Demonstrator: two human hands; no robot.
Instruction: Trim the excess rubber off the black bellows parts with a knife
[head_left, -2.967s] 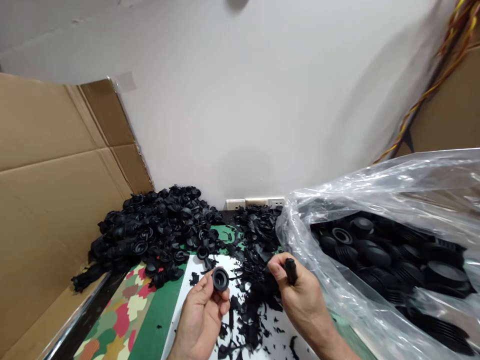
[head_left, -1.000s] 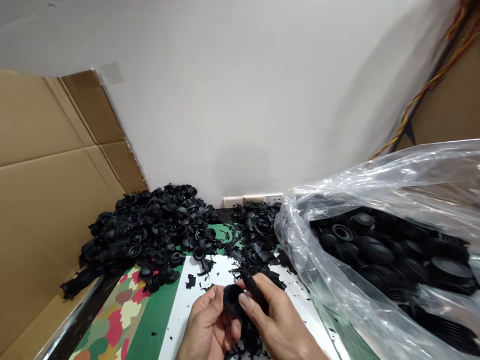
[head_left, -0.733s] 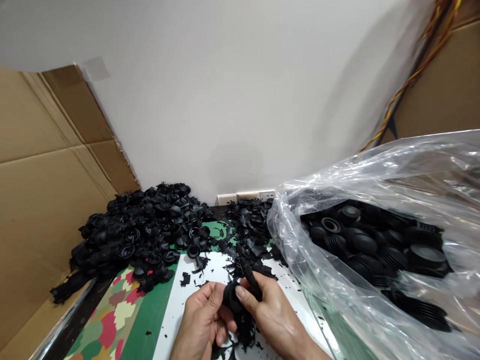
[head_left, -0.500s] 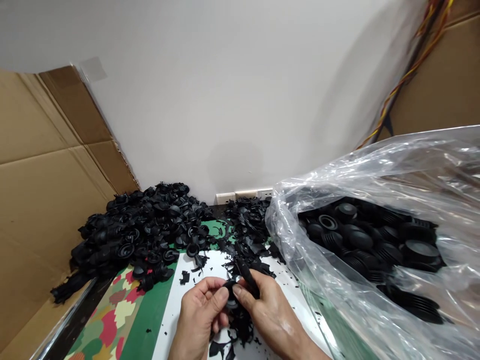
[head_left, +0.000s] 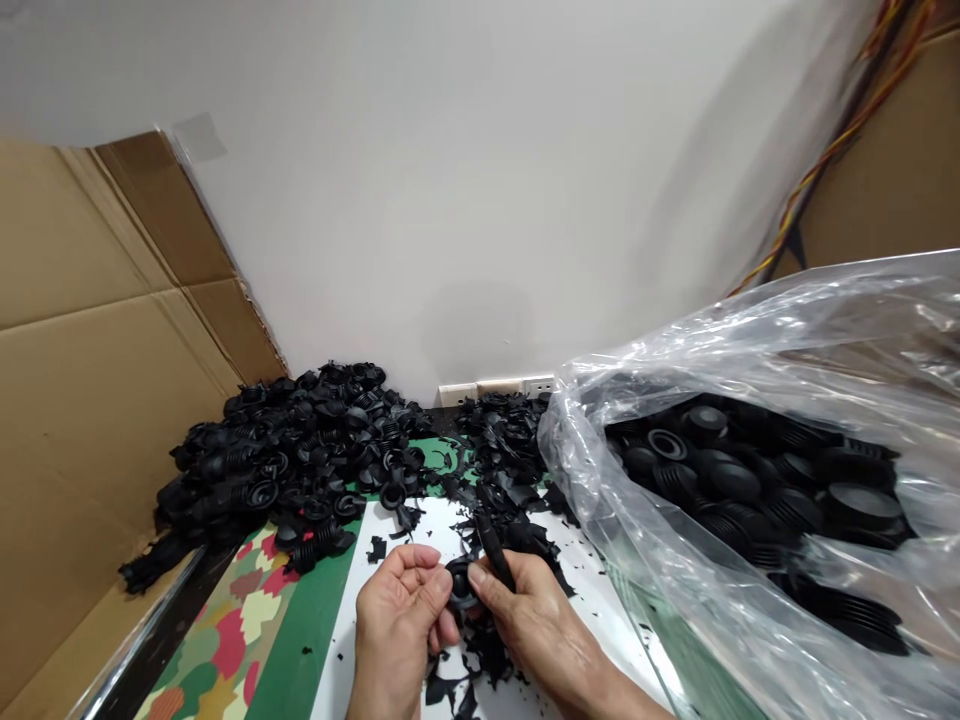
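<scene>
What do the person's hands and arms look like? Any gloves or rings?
The left hand and right hand are bare, without gloves or visible rings. No watch, bracelet or sleeve shows on the left wrist or right forearm.

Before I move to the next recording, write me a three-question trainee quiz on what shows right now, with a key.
1. What do the left hand and the right hand both touch?
2. True or false: the clear bag is to the right of the big black pile.
3. Where is the black stick? A: in the left hand; B: in the right hand; C: in the bag.

Key: 1, a round black part; 2, true; 3, B.
</scene>
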